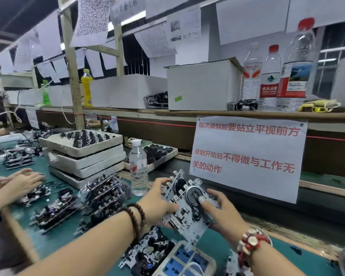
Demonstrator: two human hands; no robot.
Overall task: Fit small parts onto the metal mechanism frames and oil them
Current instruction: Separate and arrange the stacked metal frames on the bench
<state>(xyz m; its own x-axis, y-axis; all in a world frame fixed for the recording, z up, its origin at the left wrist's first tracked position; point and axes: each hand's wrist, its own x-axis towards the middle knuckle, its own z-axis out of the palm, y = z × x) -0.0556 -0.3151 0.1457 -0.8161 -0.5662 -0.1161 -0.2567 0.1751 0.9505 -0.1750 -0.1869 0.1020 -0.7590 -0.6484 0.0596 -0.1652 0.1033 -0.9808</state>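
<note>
Metal mechanism frame (187,208) held mid-air at 6 o'clock, above green bench (48,236). Your left hand (157,202) grips its left edge; right hand (221,210) clamps its right edge, thumb pressing flywheel (194,195). Keep frame level, press straight down.

Perforated silver mechanism frame (184,208), tilted, held up above the green surface (48,242), round metal flywheel (194,195) and black pulley (180,184) on its face (black belt looped below). More frames (106,194) stacked left.
</note>
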